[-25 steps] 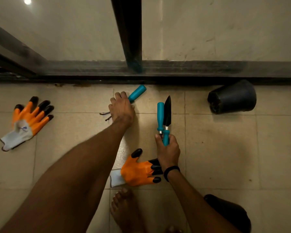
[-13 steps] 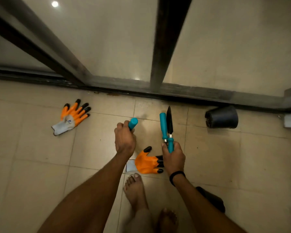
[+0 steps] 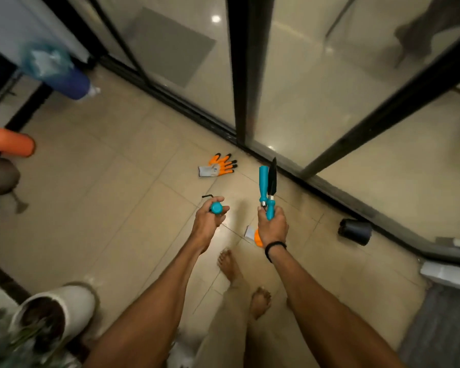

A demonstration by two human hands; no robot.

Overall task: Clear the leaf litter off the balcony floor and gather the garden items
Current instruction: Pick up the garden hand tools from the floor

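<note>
L hand [image 3: 207,224] gripping pronged tool [image 3: 216,207]; R hand [image 3: 272,228] clamping trowel [image 3: 272,179] + 2nd tool [image 3: 263,181]; should be squeezing both handles, blade away.

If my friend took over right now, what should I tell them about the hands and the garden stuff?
Left hand: fingers grip a pronged tool by its teal handle.
Right hand: grips a trowel and a teal-handled tool together, whose working end is hidden.
On the floor: an orange glove ahead, a second glove partly hidden behind the right hand, and a black pot lying on its side.
Done: three tools are in hand.
Left: gather both gloves and the pot.
</note>
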